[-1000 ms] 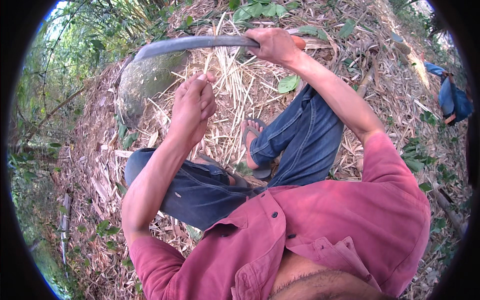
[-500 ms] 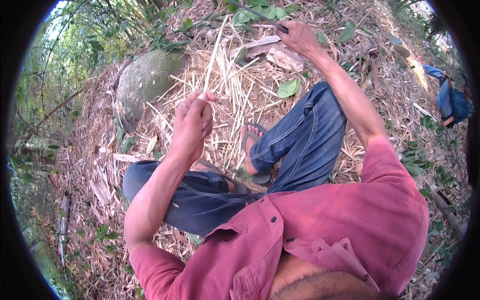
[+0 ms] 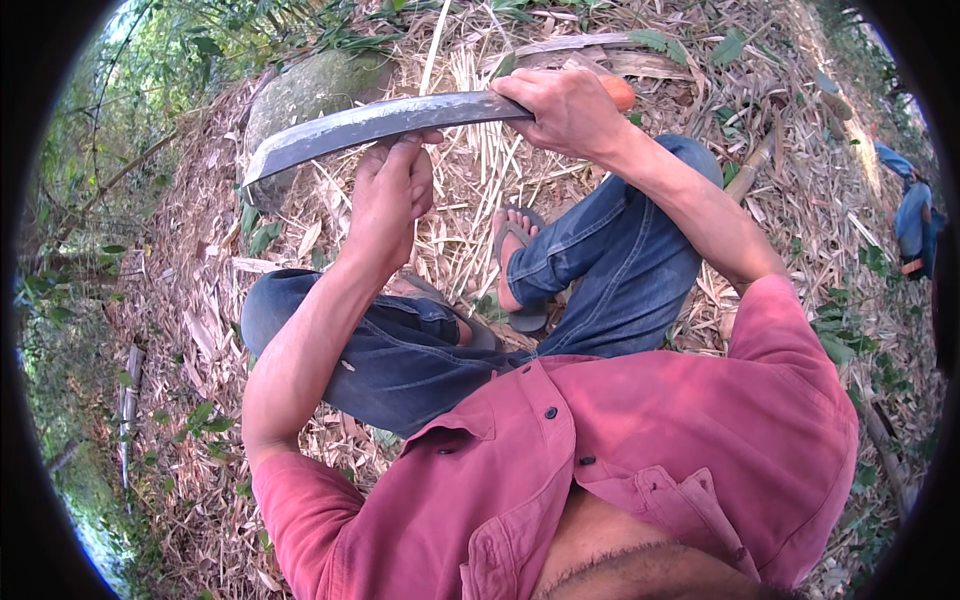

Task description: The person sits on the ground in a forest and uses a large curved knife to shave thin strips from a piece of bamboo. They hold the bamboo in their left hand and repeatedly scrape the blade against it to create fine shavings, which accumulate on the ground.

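Observation:
My right hand (image 3: 568,108) is closed round a machete (image 3: 385,122), close to where blade meets handle. Its orange handle end shows past my fist, and the long, slightly curved grey blade points left. Just under the blade, my left hand (image 3: 388,195) is closed, thumb against the bent fingers. It pinches the near end of a thin, pale bamboo strip (image 3: 434,52), which runs away from me behind the blade. The blade hides where strip and steel cross, so I cannot tell whether they touch. Loose pale strips (image 3: 462,215) lie scattered on the ground beyond my sandalled feet.
A large grey-green boulder (image 3: 312,92) sits at the far left, partly behind the blade. Split wood pieces (image 3: 640,62) lie at the far right of the strips. Dry leaf litter covers the ground. A blue bag-like thing (image 3: 912,215) stands at the right edge.
My right hand has come nearer and slightly left, swinging the machete from the far edge to lie across above my left hand. The left hand still pinches the strip, nearly in place.

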`<state>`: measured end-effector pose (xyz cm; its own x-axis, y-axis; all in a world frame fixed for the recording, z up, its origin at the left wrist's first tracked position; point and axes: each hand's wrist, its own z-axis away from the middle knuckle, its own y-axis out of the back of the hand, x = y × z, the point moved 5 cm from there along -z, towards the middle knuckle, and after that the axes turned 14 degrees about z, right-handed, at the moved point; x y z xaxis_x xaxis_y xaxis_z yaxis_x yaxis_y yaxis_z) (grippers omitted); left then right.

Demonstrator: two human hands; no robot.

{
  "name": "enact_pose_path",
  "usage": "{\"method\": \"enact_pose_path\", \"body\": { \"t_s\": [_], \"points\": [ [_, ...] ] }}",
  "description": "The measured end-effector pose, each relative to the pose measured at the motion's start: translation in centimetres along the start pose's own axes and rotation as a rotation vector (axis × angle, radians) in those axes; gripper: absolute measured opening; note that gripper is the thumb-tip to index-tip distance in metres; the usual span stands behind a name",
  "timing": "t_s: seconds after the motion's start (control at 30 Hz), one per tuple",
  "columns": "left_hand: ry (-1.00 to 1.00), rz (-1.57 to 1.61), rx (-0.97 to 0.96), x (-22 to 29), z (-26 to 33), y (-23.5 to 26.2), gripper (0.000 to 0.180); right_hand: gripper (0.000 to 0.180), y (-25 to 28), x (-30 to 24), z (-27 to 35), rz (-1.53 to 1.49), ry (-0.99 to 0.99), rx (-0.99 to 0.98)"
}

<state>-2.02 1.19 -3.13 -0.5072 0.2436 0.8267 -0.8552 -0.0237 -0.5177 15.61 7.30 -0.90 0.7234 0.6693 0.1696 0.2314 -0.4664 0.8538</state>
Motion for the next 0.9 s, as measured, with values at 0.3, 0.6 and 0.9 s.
{"method": "enact_pose_path", "body": {
  "t_s": [0.3, 0.6, 0.9],
  "points": [
    [0.092, 0.19, -0.095, 0.0, 0.3, -0.8, 0.02, 0.03, -0.3, 0.6, 0.4, 0.008, -0.013, 0.052],
    [0.137, 0.369, -0.147, 0.3, 0.8, -1.1, 0.017, 0.024, -0.6, 1.7, -0.1, -0.006, -0.077, 0.154],
    [0.113, 0.322, -0.207, 0.6, 1.4, -0.6, 0.02, 0.021, -1.9, 8.8, -0.4, 0.13, -0.344, -0.178]
  ]
}}
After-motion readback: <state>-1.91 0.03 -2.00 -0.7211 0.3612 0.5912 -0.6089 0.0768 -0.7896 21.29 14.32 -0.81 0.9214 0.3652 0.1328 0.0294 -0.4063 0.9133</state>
